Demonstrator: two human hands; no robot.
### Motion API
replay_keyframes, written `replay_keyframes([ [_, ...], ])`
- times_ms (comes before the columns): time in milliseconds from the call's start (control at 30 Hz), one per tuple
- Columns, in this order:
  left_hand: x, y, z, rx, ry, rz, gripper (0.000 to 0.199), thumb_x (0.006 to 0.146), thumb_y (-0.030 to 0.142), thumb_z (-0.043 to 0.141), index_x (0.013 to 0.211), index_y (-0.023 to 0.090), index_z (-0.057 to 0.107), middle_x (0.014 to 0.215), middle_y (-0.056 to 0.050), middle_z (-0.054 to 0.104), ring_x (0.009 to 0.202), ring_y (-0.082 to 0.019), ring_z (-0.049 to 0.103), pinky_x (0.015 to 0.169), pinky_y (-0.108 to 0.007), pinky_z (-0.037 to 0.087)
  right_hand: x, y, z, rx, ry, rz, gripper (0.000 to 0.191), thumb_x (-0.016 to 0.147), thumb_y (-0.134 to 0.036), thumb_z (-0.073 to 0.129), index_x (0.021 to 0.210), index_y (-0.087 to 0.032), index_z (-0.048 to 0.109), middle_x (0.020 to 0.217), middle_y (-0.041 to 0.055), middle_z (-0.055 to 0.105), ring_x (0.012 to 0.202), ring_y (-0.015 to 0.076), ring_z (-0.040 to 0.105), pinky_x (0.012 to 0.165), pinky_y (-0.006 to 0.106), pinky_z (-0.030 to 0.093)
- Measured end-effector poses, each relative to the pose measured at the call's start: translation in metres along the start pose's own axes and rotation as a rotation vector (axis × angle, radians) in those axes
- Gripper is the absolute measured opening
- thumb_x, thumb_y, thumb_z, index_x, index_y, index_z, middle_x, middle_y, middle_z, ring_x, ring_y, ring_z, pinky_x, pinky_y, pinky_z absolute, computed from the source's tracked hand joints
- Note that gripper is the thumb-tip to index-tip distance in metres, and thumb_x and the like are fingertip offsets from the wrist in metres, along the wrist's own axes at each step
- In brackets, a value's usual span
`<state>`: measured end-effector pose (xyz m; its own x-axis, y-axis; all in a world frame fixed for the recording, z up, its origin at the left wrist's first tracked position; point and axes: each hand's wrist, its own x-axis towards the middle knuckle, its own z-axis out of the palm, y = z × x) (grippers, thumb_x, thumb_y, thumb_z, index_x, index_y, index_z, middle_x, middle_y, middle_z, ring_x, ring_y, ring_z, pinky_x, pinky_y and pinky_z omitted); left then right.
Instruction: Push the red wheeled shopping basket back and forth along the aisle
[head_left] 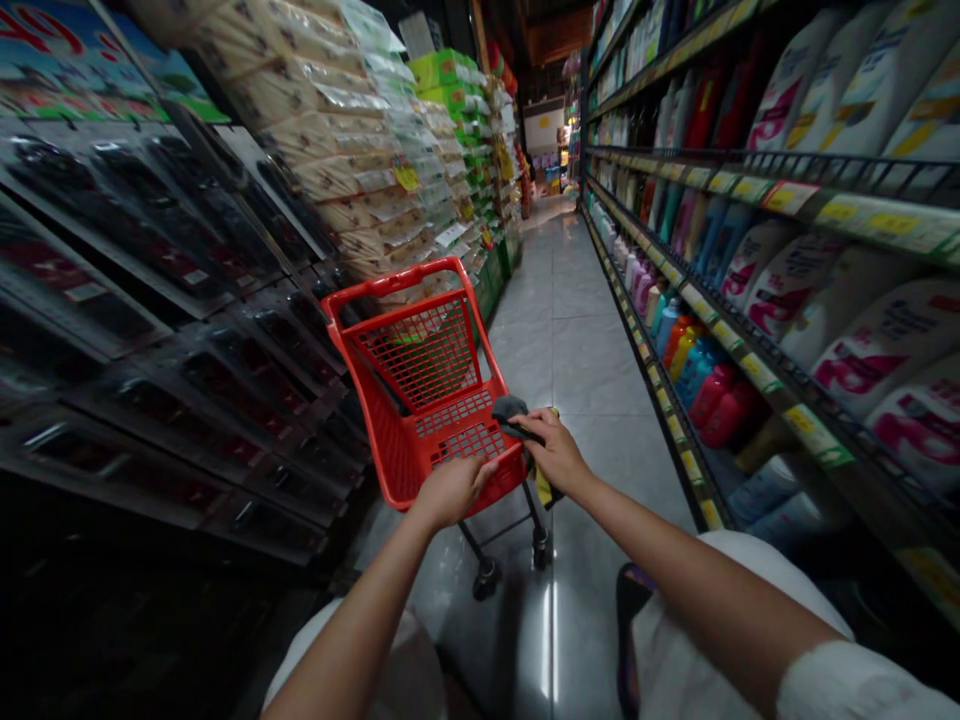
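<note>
A red plastic shopping cart (397,430) with a grid basket and black wheels stands in the aisle, close in front of me. My left hand (454,490) grips its near rim, thumb pointing right and fingers partly hidden behind the edge. Beside the cart's right near corner, my right hand (551,447) is closed round the black handle of a brush-like tool with a dark grey, soft-looking head (508,408). That head is over the cart's right side; I cannot tell whether it touches. A yellow and black cloth-like piece (546,485) hangs below my right hand.
Shelves (757,375) of bottles line the right side. On the left are racks of dark packaged goods (150,220) and tall stacks of wrapped packs (352,150). Grey tiled floor (562,270) runs ahead between them. My knees are low in view.
</note>
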<state>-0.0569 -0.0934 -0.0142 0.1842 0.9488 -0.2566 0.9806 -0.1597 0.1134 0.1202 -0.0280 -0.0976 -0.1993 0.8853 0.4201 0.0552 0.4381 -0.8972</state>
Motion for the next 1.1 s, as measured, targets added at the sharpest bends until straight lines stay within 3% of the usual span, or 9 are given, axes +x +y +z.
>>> replay_keyframes([
  [100, 0.004, -0.003, 0.000, 0.009, 0.027, 0.028, 0.059, 0.098, 0.052, 0.016, 0.096, 0.019, 0.065, 0.098, -0.016, 0.073, 0.093, -0.030, 0.068, 0.073, -0.034, 0.044, -0.012, 0.001, 0.000, 0.020, 0.015, -0.002, 0.044, 0.077, -0.006, 0.048, 0.106, -0.027, 0.073, 0.098, 0.0028, 0.059, 0.100, 0.0177, 0.057, 0.096, 0.034, 0.044],
  [200, 0.004, -0.003, 0.001, 0.002, 0.017, 0.066, 0.059, 0.098, 0.052, 0.015, 0.097, 0.020, 0.064, 0.098, -0.014, 0.073, 0.092, -0.028, 0.068, 0.073, -0.033, 0.044, 0.005, 0.003, 0.004, 0.002, 0.064, -0.011, 0.046, 0.075, -0.003, 0.045, 0.101, -0.026, 0.074, 0.095, 0.0026, 0.059, 0.098, 0.0175, 0.057, 0.094, 0.033, 0.045],
  [333, 0.002, 0.002, 0.003, 0.045, 0.014, 0.012, 0.057, 0.099, 0.051, 0.015, 0.099, 0.020, 0.064, 0.100, -0.015, 0.073, 0.094, -0.029, 0.068, 0.074, -0.034, 0.045, 0.027, -0.001, 0.009, -0.081, 0.102, 0.008, 0.046, 0.077, -0.004, 0.045, 0.104, -0.027, 0.073, 0.097, 0.0031, 0.059, 0.095, 0.0178, 0.057, 0.092, 0.032, 0.047],
  [533, 0.008, 0.007, 0.004, 0.076, 0.045, -0.042, 0.062, 0.098, 0.055, 0.014, 0.100, 0.020, 0.066, 0.099, -0.015, 0.073, 0.095, -0.031, 0.069, 0.075, -0.035, 0.046, -0.012, -0.012, 0.000, -0.273, -0.009, -0.045, 0.050, 0.078, -0.003, 0.046, 0.115, -0.026, 0.069, 0.101, 0.0042, 0.061, 0.096, 0.0189, 0.059, 0.089, 0.031, 0.047],
  [633, 0.011, 0.011, 0.004, 0.079, 0.062, -0.092, 0.063, 0.098, 0.056, 0.014, 0.102, 0.020, 0.066, 0.099, -0.014, 0.073, 0.095, -0.029, 0.069, 0.075, -0.034, 0.047, -0.014, -0.010, -0.007, -0.302, -0.047, -0.061, 0.049, 0.079, -0.004, 0.048, 0.117, -0.027, 0.069, 0.099, 0.0041, 0.062, 0.094, 0.0184, 0.059, 0.086, 0.029, 0.047],
  [833, 0.020, 0.027, 0.002, 0.068, 0.078, -0.156, 0.060, 0.100, 0.051, 0.014, 0.104, 0.020, 0.065, 0.101, -0.014, 0.073, 0.098, -0.028, 0.069, 0.078, -0.034, 0.047, 0.018, 0.007, -0.006, -0.160, 0.121, -0.006, 0.052, 0.075, -0.001, 0.042, 0.109, -0.026, 0.074, 0.096, 0.0034, 0.065, 0.095, 0.0175, 0.059, 0.091, 0.030, 0.046],
  [1000, 0.033, 0.031, 0.001, 0.008, 0.085, -0.154, 0.060, 0.099, 0.052, 0.013, 0.100, 0.021, 0.064, 0.102, -0.013, 0.073, 0.099, -0.028, 0.069, 0.078, -0.034, 0.047, -0.003, 0.026, 0.005, -0.043, 0.219, -0.001, 0.051, 0.076, -0.008, 0.046, 0.117, -0.026, 0.071, 0.103, 0.0046, 0.066, 0.100, 0.0181, 0.060, 0.095, 0.032, 0.046],
  [1100, 0.039, 0.029, 0.001, -0.011, 0.081, -0.168, 0.060, 0.099, 0.053, 0.013, 0.098, 0.021, 0.063, 0.103, -0.013, 0.073, 0.099, -0.028, 0.068, 0.079, -0.035, 0.047, -0.007, 0.042, 0.005, 0.093, 0.377, 0.176, 0.046, 0.074, -0.012, 0.047, 0.111, -0.021, 0.073, 0.105, 0.0057, 0.069, 0.104, 0.0199, 0.061, 0.099, 0.035, 0.045],
])
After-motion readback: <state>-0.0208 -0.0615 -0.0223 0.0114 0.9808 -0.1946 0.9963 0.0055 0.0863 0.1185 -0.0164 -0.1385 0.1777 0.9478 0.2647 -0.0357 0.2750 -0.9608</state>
